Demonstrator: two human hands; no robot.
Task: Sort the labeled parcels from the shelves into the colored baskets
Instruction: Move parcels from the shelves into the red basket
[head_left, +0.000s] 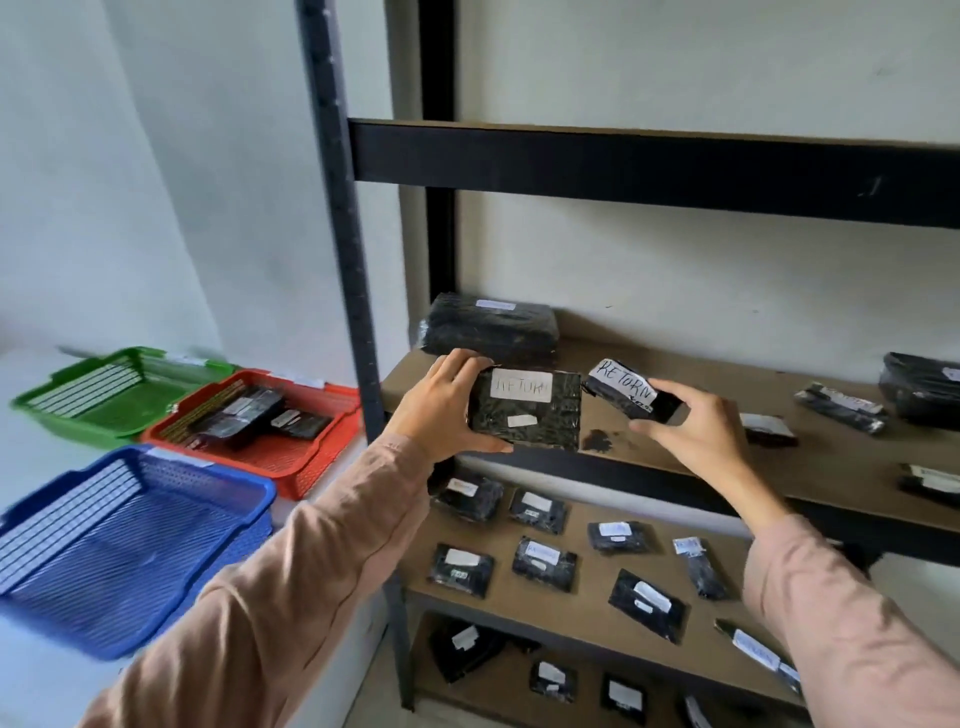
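My left hand (441, 410) grips a flat black parcel (540, 421) with a white "RETURN" label, held at the front edge of the middle shelf (727, 457). My right hand (696, 436) holds a smaller black parcel (623, 389), also labeled "RETURN", tilted above the shelf. To the left stand three baskets: a green basket (93, 410), a red basket (311, 467) with several black parcels in it, and a blue basket (156, 618) nearest to me.
A large black parcel (488, 327) lies at the back left of the middle shelf, and more parcels sit at its right end. Several small labeled parcels cover the lower shelf (566, 613) and the one beneath. A dark metal shelf post (343, 234) stands between shelves and baskets.
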